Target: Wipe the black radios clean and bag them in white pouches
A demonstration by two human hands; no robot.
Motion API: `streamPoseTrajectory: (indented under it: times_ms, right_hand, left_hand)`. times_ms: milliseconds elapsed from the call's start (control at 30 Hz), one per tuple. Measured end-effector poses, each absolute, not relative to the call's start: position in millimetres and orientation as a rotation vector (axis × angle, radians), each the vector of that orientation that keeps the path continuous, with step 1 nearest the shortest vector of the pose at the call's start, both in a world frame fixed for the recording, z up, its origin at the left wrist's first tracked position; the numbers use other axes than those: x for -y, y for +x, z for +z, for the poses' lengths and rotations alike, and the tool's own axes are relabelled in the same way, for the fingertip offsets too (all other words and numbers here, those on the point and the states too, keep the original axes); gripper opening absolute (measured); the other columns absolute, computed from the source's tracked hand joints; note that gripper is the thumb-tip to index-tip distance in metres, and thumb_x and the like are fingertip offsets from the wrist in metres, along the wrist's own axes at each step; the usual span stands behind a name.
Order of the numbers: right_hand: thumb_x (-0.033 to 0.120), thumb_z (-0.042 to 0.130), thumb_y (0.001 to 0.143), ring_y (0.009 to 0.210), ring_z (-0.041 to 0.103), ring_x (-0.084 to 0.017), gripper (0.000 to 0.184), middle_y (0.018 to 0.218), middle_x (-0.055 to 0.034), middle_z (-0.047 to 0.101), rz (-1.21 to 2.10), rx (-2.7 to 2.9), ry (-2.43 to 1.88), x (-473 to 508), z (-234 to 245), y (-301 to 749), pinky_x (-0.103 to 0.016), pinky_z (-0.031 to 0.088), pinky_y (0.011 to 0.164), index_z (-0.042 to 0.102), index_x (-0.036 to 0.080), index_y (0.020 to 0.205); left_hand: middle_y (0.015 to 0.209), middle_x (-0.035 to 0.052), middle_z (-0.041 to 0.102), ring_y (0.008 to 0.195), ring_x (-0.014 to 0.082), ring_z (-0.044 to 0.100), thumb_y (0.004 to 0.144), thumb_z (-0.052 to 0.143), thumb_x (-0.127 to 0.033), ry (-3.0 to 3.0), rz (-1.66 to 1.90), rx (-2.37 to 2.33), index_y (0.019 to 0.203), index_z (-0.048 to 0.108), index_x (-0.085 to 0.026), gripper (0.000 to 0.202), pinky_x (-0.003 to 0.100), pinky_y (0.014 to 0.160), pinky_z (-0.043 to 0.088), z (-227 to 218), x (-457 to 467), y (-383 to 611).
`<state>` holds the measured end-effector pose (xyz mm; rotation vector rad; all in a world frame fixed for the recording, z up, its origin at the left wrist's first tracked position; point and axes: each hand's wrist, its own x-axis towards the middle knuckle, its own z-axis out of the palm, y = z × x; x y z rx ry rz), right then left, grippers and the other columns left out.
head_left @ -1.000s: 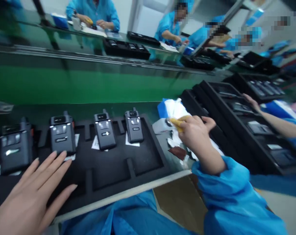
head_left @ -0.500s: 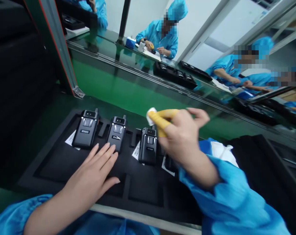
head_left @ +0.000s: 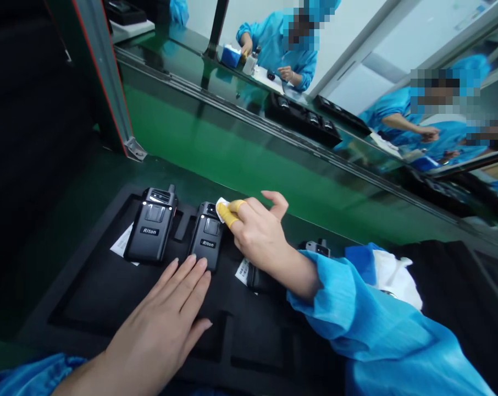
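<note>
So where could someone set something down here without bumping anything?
The bare foam of the tray, left of the left hand and below the first radio, is free. It's crowded around the right hand, between the radios.

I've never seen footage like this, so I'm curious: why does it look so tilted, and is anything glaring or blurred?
Head view: the wide lens seems to bow and tilt everything, so the metal conveyor rail runs aslant. Head view: small bright glints sit on the black Riton handset. Head view: the right hand and white wipe look fairly sharp, while co-workers' heads are pixelated.
</note>
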<state>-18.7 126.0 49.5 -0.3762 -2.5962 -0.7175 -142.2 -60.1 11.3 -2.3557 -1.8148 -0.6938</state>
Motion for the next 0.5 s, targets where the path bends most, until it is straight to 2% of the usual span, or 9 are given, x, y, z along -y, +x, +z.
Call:
streamPoseTrajectory:
  times_ms: [300,500]
  right_hand:
    - [0.012,0.048,0.089,0.077,0.044,-0.012,0.028,0.074,0.0014,0.059,-0.691,2.593,-0.403,-126,48,-31,-0.041,0.013,0.097,0.067,0.02,0.07]
    - [0.011,0.047,0.089,0.075,0.045,-0.011,0.027,0.069,0.0016,0.058,-0.707,2.589,-0.469,-123,49,-9,-0.039,0.016,0.096,0.067,0.019,0.073]
  left_hand:
    - [0.135,0.0121,0.057,0.123,0.0252,0.055,0.091,0.047,-0.03,-2.366,-0.673,1.735,0.127,0.054,-0.008,0.042,0.039,0.097,0.05,12,59,-146]
    - [0.134,0.0104,0.058,0.121,0.0236,0.057,0.092,0.046,-0.031,-2.333,-0.681,1.734,0.125,0.055,-0.009,0.04,0.037,0.096,0.051,13,56,-146]
